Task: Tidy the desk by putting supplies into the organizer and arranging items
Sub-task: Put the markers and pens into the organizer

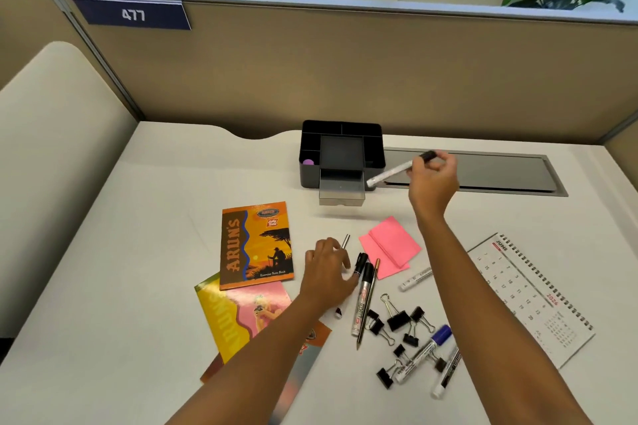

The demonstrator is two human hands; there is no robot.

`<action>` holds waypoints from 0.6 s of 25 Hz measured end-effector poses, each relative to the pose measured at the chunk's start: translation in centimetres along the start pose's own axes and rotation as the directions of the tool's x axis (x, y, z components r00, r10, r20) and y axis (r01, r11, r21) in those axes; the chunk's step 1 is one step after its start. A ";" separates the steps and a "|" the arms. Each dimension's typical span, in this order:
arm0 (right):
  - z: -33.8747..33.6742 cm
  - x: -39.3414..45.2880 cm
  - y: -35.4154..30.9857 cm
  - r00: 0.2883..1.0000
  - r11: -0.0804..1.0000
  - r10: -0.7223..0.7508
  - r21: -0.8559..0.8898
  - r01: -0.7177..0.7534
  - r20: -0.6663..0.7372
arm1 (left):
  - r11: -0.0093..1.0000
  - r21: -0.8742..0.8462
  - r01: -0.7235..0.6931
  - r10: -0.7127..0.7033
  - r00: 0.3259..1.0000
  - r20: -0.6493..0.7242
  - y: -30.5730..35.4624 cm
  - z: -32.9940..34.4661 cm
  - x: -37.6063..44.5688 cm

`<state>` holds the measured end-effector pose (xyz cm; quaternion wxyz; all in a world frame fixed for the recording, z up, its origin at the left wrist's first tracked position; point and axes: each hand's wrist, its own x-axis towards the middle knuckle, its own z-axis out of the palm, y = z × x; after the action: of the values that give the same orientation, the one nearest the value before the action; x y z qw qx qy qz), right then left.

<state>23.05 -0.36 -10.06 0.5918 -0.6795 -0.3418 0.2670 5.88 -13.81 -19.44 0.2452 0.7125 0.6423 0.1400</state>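
Observation:
A black desk organizer (374,148) stands at the back of the desk with its clear drawer (341,191) pulled out. My right hand (435,179) is raised just right of it, shut on a white marker with a black cap (397,171). My left hand (328,272) rests low on the desk, its fingers closed around a thin silver pen (345,241) beside a black-capped marker (360,300) and a pencil (369,304). Several black binder clips (397,321), a blue-capped marker (426,350) and two more white markers (416,278) lie scattered in front.
Pink sticky notes (392,245) lie right of my left hand. An orange notebook (257,245) sits on a yellow-pink one (238,310) at the left. A desk calendar (531,293) lies at the right. A grey cable hatch (500,171) sits behind, before the partition wall.

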 end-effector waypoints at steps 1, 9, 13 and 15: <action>0.5 0.3 -0.7 0.996 0.996 -0.084 0.013 0.084 -0.003 | 1.000 0.028 -0.014 0.014 1.000 0.018 0.1 0.2 -0.2; 3.5 0.9 1.3 0.856 0.849 -0.389 -0.228 0.476 0.340 | 0.975 0.219 -0.046 0.024 0.994 0.103 -0.1 0.2 -0.6; 3.4 1.4 2.8 0.841 0.848 -0.332 -0.254 0.465 0.427 | 0.978 0.206 -0.018 0.000 0.996 0.090 -0.1 0.4 -0.6; 3.1 1.2 2.8 0.847 0.875 -0.293 -0.233 0.425 0.444 | 0.992 0.121 0.027 -0.033 0.998 0.044 -0.1 0.3 -0.5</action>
<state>21.84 2.32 -13.24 0.4309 -0.6215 -0.6154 0.2221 5.94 -14.33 -19.71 0.2187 0.7192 0.6545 0.0810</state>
